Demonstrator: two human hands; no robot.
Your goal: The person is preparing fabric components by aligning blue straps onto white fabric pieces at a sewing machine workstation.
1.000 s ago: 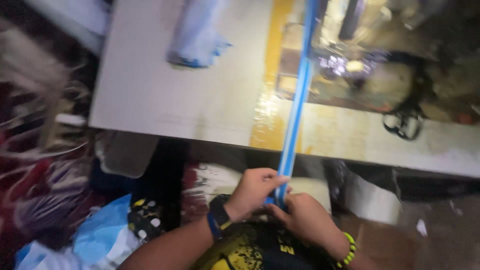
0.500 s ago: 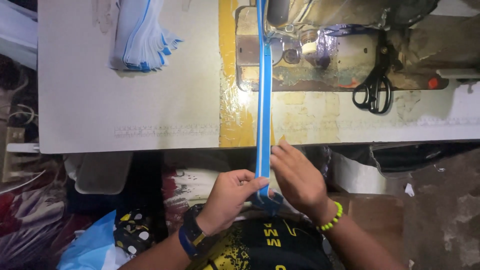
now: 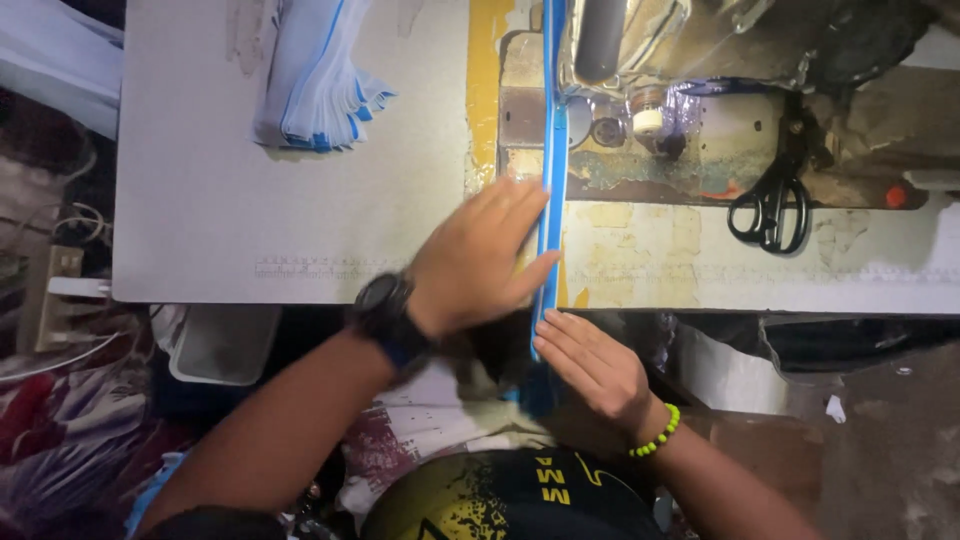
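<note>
Left hand (image 3: 478, 258) sits flat in the middle of the frame, fingers stretched out and together, palm down, its fingertips pressing against the left edge of the blue strip (image 3: 552, 170); it grips nothing, just rests on it. A dark watch (image 3: 385, 305) rides on that wrist. Right hand (image 3: 590, 362) is lower, just below the counter's front edge, fingers extended and lightly spread, tips touching the strip's lower end where it hangs off the counter (image 3: 300, 230); whether it pinches the strip I cannot tell. A green bead bracelet (image 3: 655, 437) circles that wrist. The blue strip runs straight up from both hands to the top centre of the frame, passing under the sewing machine (image 3: 700, 90) in the upper right. Black scissors (image 3: 770, 205) lie on the machine's bed, right of centre, well apart from the hands. A stack of white and blue fabric pieces (image 3: 315, 85) sits in the upper left of the counter.
</note>
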